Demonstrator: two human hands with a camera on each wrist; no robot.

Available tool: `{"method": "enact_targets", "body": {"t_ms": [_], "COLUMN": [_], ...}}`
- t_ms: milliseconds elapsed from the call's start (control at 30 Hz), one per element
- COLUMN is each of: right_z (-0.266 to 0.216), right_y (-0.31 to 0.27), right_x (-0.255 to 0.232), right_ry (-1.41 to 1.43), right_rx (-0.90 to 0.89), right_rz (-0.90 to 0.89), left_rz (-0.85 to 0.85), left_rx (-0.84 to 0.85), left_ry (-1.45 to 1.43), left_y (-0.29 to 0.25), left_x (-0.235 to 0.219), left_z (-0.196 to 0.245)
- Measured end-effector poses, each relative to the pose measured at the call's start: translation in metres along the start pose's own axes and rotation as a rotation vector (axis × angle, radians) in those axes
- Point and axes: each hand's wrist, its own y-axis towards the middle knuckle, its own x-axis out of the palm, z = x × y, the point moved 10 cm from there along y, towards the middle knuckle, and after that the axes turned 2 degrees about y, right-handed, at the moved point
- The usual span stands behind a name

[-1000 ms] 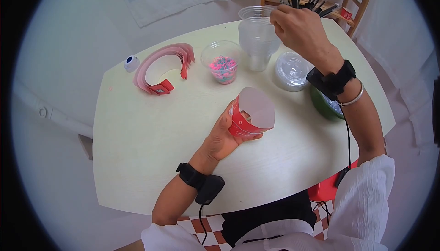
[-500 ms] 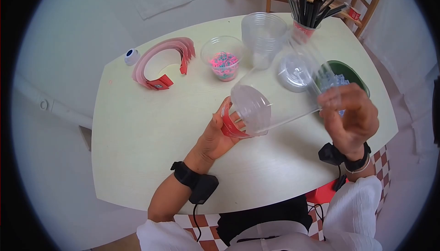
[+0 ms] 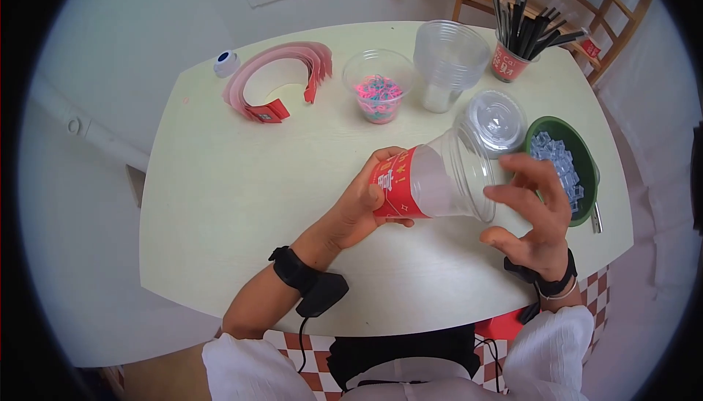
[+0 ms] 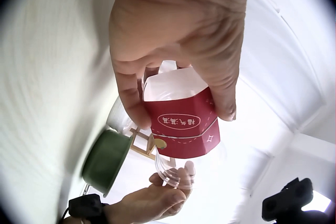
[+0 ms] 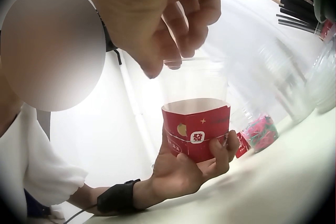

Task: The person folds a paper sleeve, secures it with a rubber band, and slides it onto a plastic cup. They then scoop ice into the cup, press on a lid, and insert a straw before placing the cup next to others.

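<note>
The red paper sleeve [image 3: 395, 185] lies around a clear plastic cup [image 3: 469, 181], tilted with its mouth to the right. My left hand [image 3: 355, 207] grips the sleeve from outside, fingers and thumb curled round it; the left wrist view shows the sleeve [image 4: 184, 124] between thumb and fingers. At the cup's rim is my right hand [image 3: 538, 218], its fingers spread and bent. In the right wrist view the fingertips [image 5: 173, 64] are close over the clear cup [image 5: 194, 82]; whether they touch it I cannot tell.
Behind stand stacked clear cups [image 3: 450, 57], lids [image 3: 496, 123], a tub of pink and teal bands [image 3: 379, 97] and a cup of straws [image 3: 509, 64]. A green bowl of clear cubes [image 3: 560, 166] is right; fanned sleeves [image 3: 274, 71] and a white object [image 3: 226, 63] are back left.
The clear cup has come from the stack into the red sleeve. My right hand has moved down from the stack, held the cup, and loosened its fingers. The sleeve has tilted right.
</note>
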Motion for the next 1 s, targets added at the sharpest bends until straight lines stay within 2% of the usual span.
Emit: {"method": "enact_targets", "body": {"t_ms": [67,200,300,400,500,600,800,900,1000], "right_z": [0.009,0.026,0.037,0.032,0.019,0.016,0.008,0.008,0.007], "right_y": [0.004,-0.007,-0.016,-0.017,-0.010,-0.010,-0.008,-0.008,-0.009], "right_x": [-0.001,0.031,0.039,0.046,0.052,0.055,0.060,0.063,0.064], "right_ry": [0.049,0.269,0.463,0.374,0.298,0.304,0.265,0.270,0.266], "right_rx": [0.049,0.192,0.310,0.284,0.208,0.165,0.143,0.167,0.158], "right_rz": [0.019,-0.240,-0.198,-0.258,-0.271,-0.250,-0.248,-0.283,-0.294], "left_rz": [-0.020,-0.003,-0.028,-0.023,0.003,-0.023,0.125,0.205,0.124], "left_rx": [-0.019,0.002,-0.027,0.129,0.152,0.100,0.172,0.281,0.283], "left_ry": [0.008,0.129,0.190,0.275,0.113,-0.244,-0.083,-0.025,-0.017], "left_y": [0.000,-0.002,-0.003,-0.002,-0.003,0.003,0.001,-0.002,-0.003], "left_x": [0.004,0.006,0.007,0.009,0.005,-0.001,-0.010,-0.007,0.003], "left_z": [-0.001,0.000,-0.002,0.005,0.006,0.000,0.002,0.014,0.012]}}
